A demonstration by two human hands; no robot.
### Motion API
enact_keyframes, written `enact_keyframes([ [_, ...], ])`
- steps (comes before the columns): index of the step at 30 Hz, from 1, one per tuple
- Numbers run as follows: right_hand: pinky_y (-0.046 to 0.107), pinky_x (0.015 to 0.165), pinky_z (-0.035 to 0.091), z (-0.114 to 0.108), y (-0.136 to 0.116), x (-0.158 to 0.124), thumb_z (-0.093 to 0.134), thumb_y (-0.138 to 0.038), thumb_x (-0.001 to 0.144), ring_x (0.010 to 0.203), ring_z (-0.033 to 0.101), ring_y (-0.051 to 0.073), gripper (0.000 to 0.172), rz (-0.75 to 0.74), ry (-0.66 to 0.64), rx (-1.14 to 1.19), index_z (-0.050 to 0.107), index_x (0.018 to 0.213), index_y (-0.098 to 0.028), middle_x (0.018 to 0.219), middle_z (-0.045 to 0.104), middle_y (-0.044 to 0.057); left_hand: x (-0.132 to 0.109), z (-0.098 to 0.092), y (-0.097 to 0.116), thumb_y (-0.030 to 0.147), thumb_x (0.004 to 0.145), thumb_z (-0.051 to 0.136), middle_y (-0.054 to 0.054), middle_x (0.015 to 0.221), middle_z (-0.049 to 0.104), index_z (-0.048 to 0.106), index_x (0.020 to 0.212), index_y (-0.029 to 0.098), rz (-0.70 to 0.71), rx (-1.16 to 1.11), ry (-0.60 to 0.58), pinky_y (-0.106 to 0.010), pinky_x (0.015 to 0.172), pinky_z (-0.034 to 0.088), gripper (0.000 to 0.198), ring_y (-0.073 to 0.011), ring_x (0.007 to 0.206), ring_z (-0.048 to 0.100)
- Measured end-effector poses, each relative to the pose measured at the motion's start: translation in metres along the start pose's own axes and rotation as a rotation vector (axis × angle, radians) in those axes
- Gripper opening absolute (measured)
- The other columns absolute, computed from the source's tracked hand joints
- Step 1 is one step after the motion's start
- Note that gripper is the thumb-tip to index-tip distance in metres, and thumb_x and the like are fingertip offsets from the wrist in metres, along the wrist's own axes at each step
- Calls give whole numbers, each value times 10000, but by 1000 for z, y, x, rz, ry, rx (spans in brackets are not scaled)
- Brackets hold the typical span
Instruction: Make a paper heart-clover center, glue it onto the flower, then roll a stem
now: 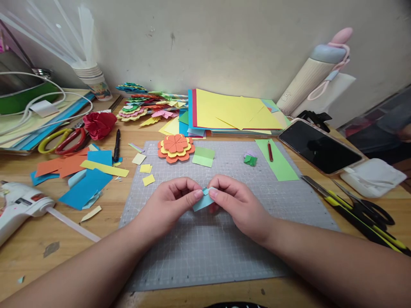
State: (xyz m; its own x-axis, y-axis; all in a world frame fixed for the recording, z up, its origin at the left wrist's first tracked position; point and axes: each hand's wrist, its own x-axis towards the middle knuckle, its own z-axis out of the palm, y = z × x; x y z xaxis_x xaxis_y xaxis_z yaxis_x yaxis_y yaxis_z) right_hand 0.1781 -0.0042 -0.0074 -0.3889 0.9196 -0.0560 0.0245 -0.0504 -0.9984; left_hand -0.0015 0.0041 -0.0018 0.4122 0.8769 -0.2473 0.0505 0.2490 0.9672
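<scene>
A small piece of light blue paper (202, 203) is held above the grey cutting mat (180, 256). My left hand (175, 201) pinches its left side between thumb and forefinger, and my right hand (236, 203) grips the right side the same way. Its upper edge looks bent or folded between the thumbs. Just beyond my hands lie an orange and yellow layered paper flower (176, 147) and a creased light green paper (203, 157). Small yellow squares (148, 179) rest on the mat to the left. A folded dark green piece (250, 160) lies to the right.
On the left are a glue gun (25, 207), blue paper scraps (86, 188) and scissors with red and yellow handles (69, 139). Coloured sheets (231, 107) stand at the back. A phone (317, 143), a cutter knife (349, 214), black scissors (372, 211) and a white case (374, 177) lie right.
</scene>
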Motion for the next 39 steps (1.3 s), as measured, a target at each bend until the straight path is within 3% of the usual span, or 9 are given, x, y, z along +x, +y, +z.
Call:
enact_keyframes([
  [7, 277, 602, 372, 0, -1, -1, 497, -278, 900, 612, 464, 125, 221, -10, 10, -64, 496, 695, -195, 629, 479, -37, 2, -1, -2, 412, 813, 647, 22, 703, 579, 633, 778, 164, -17, -55, -15, -227, 650, 373, 251, -105, 661, 478],
  [14, 275, 618, 372, 1, -3, -1, 506, -284, 899, 616, 471, 125, 209, -15, -2, -10, 515, 711, -194, 628, 499, -34, 2, -3, -3, 351, 793, 686, 15, 694, 628, 647, 752, 161, -56, -94, -41, -233, 663, 397, 198, -108, 654, 524],
  [26, 279, 619, 380, 0, -2, -1, 526, -280, 899, 611, 481, 125, 220, -14, -36, 14, 507, 698, -194, 629, 494, -34, 1, -4, -1, 339, 771, 696, 18, 667, 615, 646, 683, 165, -19, -21, 12, -238, 634, 394, 202, -111, 623, 509],
  [39, 276, 615, 380, 2, -2, -3, 514, -270, 900, 621, 470, 125, 216, -52, -42, -41, 499, 698, -197, 636, 492, -30, 0, -4, 1, 294, 800, 672, -3, 708, 668, 634, 698, 172, 2, -40, -63, -246, 683, 434, 164, -125, 690, 575],
])
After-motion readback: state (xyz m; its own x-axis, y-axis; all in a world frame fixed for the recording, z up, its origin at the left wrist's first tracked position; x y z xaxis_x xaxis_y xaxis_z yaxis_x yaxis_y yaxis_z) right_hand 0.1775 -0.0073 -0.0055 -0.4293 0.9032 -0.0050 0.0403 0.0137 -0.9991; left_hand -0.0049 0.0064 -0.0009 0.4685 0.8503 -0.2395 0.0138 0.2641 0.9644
